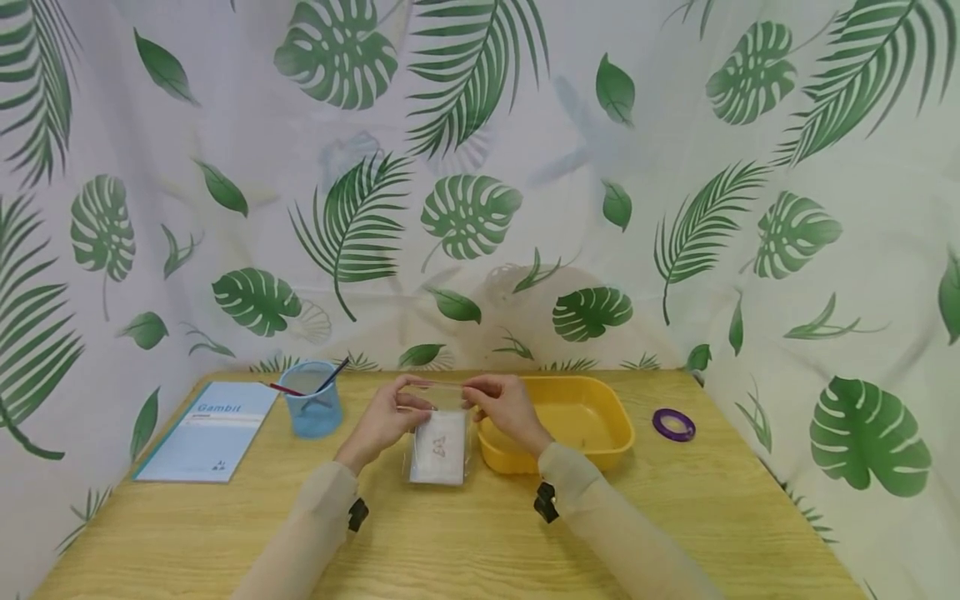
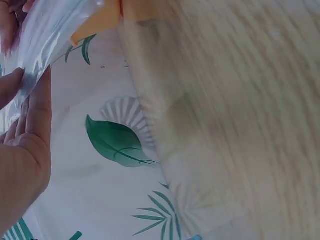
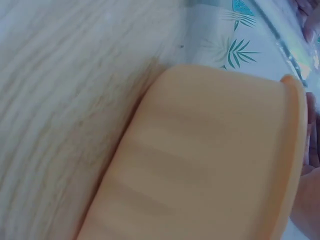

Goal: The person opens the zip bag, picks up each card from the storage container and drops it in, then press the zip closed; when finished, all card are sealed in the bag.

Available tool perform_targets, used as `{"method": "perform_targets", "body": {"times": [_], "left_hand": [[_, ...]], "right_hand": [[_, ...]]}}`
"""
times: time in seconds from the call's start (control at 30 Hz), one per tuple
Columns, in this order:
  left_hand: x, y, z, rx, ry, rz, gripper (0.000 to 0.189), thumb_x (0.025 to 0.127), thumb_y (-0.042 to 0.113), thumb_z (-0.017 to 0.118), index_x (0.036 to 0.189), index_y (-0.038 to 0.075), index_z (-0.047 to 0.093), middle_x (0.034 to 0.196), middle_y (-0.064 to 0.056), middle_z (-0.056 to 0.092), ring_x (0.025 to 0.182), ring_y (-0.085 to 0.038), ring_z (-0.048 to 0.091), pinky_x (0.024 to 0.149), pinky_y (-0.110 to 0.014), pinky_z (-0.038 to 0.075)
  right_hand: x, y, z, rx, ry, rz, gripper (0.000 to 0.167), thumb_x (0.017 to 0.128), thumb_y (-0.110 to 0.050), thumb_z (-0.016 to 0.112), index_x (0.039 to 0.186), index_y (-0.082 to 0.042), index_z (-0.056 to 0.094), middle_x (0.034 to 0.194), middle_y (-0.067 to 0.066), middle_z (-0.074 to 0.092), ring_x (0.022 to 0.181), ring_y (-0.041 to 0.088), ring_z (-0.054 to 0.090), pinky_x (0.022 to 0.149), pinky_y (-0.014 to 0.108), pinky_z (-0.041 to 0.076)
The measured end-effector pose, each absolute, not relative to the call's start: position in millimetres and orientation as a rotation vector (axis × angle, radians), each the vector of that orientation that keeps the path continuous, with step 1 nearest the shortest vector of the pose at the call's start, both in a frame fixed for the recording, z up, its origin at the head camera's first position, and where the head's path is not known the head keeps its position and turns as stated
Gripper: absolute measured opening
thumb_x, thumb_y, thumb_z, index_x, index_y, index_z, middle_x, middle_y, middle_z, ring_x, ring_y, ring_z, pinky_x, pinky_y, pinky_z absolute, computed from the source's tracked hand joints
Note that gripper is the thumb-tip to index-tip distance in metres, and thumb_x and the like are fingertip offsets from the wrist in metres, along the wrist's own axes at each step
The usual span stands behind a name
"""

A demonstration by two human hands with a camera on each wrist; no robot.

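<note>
A clear plastic bag with something white and flat inside, marked with a small reddish print, hangs upright in front of me. My left hand pinches its upper left side between thumb and fingers. At the upper right, my right hand pinches the bag's top edge. The left wrist view shows the shiny film between the left thumb and fingers. Only part of the right hand appears in the right wrist view, behind the tub's rim.
A yellow plastic tub stands just behind and beneath the right hand. Left of the hands are a blue mesh cup holding pens and a light blue notebook. A purple tape roll lies at the right on the wooden table.
</note>
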State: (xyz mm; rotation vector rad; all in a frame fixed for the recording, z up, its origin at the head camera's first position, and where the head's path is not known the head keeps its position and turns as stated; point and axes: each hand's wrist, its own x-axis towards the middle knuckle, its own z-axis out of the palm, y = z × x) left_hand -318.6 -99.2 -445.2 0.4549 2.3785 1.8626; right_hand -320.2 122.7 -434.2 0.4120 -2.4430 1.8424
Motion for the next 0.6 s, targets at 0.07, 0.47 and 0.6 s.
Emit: {"method": "perform_targets", "body": {"times": [0.07, 0.47, 0.6], "left_hand": [[-322, -100, -448, 0.372, 2.363, 1.89, 0.049, 0.089, -0.006, 0.065, 0.135, 0.008, 0.052, 0.106, -0.02, 0.071, 0.091, -0.022, 0.069, 0.072, -0.033, 0.061], [-346, -108, -468, 0.175, 2.375, 1.756, 0.034, 0.09, -0.005, 0.062, 0.123, -0.005, 0.056, 0.112, -0.022, 0.065, 0.092, -0.021, 0.065, 0.066, -0.026, 0.054], [-353, -109, -471, 0.102, 2.4, 1.698, 0.031, 0.089, -0.005, 0.063, 0.119, -0.006, 0.058, 0.115, -0.023, 0.064, 0.091, -0.023, 0.064, 0.063, -0.023, 0.052]], "right_hand": [[-320, 123, -434, 0.404, -2.44, 1.824, 0.02, 0.095, -0.012, 0.065, 0.108, 0.0, 0.073, 0.101, 0.024, 0.072, 0.086, 0.034, 0.07, 0.063, 0.028, 0.061], [-316, 135, -441, 0.482, -2.528, 1.751, 0.017, 0.096, -0.01, 0.063, 0.106, -0.001, 0.072, 0.098, 0.019, 0.072, 0.083, 0.026, 0.068, 0.068, 0.032, 0.062], [-312, 137, -439, 0.527, -2.573, 1.765, 0.017, 0.095, -0.011, 0.064, 0.107, -0.002, 0.072, 0.101, 0.022, 0.071, 0.083, 0.026, 0.067, 0.074, 0.041, 0.062]]}}
